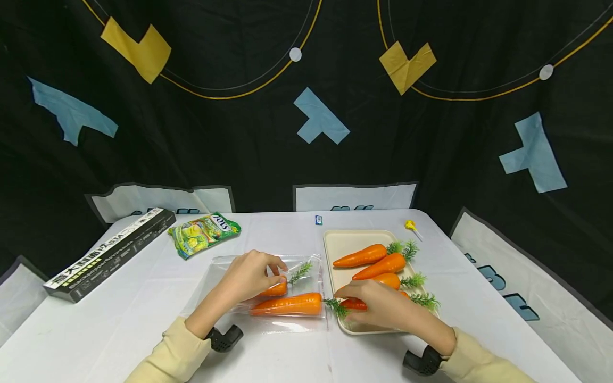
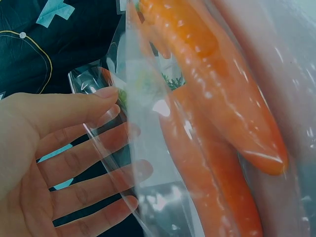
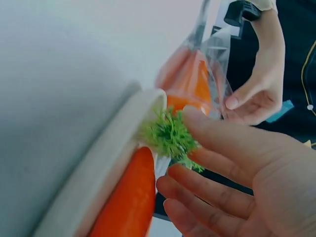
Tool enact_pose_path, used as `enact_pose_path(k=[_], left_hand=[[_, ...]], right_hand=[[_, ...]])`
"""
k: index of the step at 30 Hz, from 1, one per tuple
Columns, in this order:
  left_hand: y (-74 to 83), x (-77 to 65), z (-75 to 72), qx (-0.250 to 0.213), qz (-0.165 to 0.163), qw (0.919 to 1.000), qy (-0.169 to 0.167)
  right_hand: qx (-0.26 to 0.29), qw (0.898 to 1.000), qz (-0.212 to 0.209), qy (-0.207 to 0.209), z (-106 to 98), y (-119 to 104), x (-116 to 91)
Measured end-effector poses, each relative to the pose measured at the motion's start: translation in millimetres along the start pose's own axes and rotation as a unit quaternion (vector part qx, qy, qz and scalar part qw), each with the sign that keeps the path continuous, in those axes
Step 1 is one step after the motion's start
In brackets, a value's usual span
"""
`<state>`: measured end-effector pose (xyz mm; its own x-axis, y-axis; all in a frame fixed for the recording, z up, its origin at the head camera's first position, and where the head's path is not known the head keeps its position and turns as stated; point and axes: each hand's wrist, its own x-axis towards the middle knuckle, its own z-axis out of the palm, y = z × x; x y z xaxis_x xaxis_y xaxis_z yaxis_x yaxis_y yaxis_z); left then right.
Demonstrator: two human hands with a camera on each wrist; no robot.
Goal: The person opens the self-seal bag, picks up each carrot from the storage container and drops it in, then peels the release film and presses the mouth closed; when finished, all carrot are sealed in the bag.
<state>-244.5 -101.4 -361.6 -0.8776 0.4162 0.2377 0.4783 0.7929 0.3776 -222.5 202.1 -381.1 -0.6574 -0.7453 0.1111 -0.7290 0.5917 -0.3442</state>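
A clear plastic bag (image 1: 217, 271) lies on the table with two orange carrots inside; the nearer carrot (image 1: 292, 305) has its green top (image 1: 337, 307) sticking out at the bag's right side. My left hand (image 1: 251, 274) pinches the bag's upper film between thumb and forefinger, its other fingers spread behind the plastic in the left wrist view. Over the near left corner of a cream tray (image 1: 335, 242) is my right hand (image 1: 378, 303), fingers loosely bent. Its thumb and fingertips are beside the green top (image 3: 170, 136) in the right wrist view. A carrot (image 3: 128, 202) lies below them in the tray.
Several more carrots (image 1: 361, 256) lie in the tray, tops to the right. Left of the bag are a green snack packet (image 1: 203, 234) and a long black box (image 1: 112, 255). A small blue packet (image 1: 318, 219) and a yellow-headed item (image 1: 411, 225) sit at the back.
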Motion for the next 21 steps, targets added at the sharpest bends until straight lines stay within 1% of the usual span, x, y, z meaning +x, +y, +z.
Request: enact_pose_path(k=[4, 10, 13, 16, 18, 21], left_hand=[[-0.3, -0.2, 0.4, -0.004, 0.000, 1.0000, 0.000], [0.2, -0.5, 0.1, -0.006, -0.004, 1.0000, 0.001], [0.0, -0.6, -0.1, -0.006, -0.003, 1.0000, 0.001], [-0.8, -0.3, 0.0, -0.006, 0.003, 1.0000, 0.001], [-1.5, 0.0, 0.1, -0.006, 0.006, 1.0000, 0.002], [-2.3, 0.4, 0.5, -0.007, 0.009, 0.9999, 0.003]], right_hand=[[-0.008, 1.000, -0.009, 0.005, 5, -2, 2], [0.008, 1.000, -0.020, 0.014, 8, -4, 7], [0.026, 0.999, -0.019, 0.026, 9, -2, 9], [0.043, 0.998, -0.016, 0.047, 10, 0, 13], [0.057, 0.996, -0.016, 0.060, 10, 2, 16], [0.078, 0.994, -0.015, 0.069, 9, 5, 23]])
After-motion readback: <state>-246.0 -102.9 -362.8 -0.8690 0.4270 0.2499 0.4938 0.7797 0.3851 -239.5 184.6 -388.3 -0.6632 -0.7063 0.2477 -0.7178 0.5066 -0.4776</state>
